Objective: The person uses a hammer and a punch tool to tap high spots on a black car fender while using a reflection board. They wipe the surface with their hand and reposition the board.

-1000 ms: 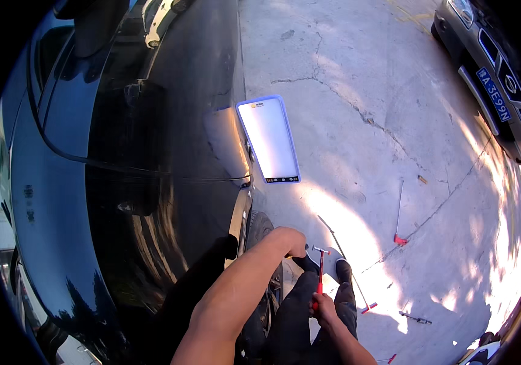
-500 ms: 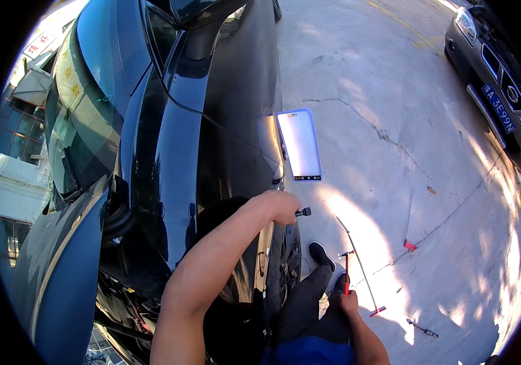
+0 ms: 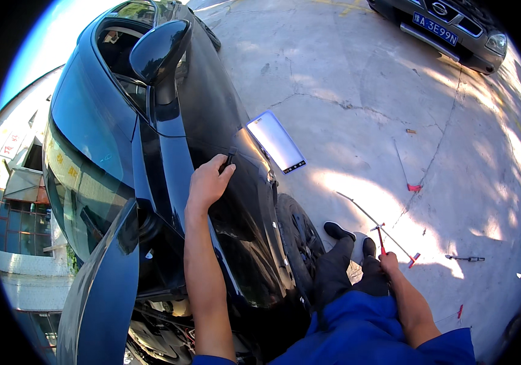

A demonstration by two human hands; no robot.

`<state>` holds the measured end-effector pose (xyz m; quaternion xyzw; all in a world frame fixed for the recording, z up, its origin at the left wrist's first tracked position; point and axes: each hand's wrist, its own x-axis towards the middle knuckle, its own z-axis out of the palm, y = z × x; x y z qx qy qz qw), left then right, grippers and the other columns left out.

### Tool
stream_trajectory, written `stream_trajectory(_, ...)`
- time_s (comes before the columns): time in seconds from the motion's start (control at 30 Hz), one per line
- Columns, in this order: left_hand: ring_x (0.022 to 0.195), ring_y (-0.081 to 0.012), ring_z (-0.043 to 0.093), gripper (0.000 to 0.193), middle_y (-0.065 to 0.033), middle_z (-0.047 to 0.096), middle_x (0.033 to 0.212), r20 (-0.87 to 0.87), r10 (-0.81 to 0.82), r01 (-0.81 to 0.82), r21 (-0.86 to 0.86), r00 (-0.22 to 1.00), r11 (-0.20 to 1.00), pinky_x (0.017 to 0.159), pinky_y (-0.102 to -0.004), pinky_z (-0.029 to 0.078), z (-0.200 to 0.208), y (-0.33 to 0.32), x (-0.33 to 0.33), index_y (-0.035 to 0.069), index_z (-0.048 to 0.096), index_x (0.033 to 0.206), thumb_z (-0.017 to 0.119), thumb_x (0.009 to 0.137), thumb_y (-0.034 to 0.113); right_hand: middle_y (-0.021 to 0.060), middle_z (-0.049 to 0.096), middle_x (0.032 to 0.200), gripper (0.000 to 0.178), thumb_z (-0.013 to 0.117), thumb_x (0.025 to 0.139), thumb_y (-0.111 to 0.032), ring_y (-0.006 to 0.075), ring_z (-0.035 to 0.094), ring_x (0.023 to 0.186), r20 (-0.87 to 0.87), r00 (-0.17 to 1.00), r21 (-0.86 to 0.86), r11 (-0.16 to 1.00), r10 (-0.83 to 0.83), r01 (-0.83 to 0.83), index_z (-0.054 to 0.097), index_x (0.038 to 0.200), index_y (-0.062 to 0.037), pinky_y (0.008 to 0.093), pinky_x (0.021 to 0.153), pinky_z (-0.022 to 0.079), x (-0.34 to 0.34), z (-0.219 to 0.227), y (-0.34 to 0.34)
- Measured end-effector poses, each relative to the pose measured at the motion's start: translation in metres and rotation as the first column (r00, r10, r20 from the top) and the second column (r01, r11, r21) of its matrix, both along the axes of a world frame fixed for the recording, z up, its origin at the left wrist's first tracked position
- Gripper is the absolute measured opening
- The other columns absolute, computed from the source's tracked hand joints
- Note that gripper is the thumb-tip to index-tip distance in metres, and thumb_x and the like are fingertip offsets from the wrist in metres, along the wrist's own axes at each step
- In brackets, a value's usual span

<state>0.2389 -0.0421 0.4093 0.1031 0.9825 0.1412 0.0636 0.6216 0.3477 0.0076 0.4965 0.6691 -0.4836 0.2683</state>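
My left hand grips a small black tool against the black car fender. My right hand holds a red-handled rod. A white rectangular light panel leans beside the fender.

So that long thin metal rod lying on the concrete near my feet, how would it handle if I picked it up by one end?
The rod looks very slender for its length, so it would probably flex and whip a little. It seems light. Lying flat on the concrete, its round shaft may roll if nudged, though the red tip could check that.
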Motion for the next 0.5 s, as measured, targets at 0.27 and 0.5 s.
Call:
stream_trajectory(0.27,0.103,-0.04,0.068,0.034,-0.0183,0.073,0.107,-0.039,-0.001,0.005,0.1,0.999,0.995,0.088,-0.0456,0.053,-0.007,-0.015,-0.013,0.006,0.068,0.118,0.064,0.096,0.032,0.0102,0.06,0.067,0.03,0.06,0.093,-0.017,0.0231,0.058,0.045,-0.187,0.975,-0.185,0.979,-0.121,0.086,0.061,0.114,0.005,0.0379,0.04,0.047,-0.046,0.047,-0.071)
stream_trajectory(0.5,0.102,-0.039,0.067,0.033,-0.0177,0.073,0.107,0.109,-0.008,0.015,-0.063,0.994,0.998,0.089,-0.0458,0.052,-0.027,-0.011,-0.034,0.006,0.068,0.118,0.063,0.096,0.03,0.0035,0.056,0.069,0.021,0.063,0.095,-0.019,0.0159,0.055,0.046,-0.129,0.982,-0.483,0.874,-0.134,0.056,0.055,0.106,-0.0036,0.0307,0.04,0.044,-0.145,0.074,-0.127)
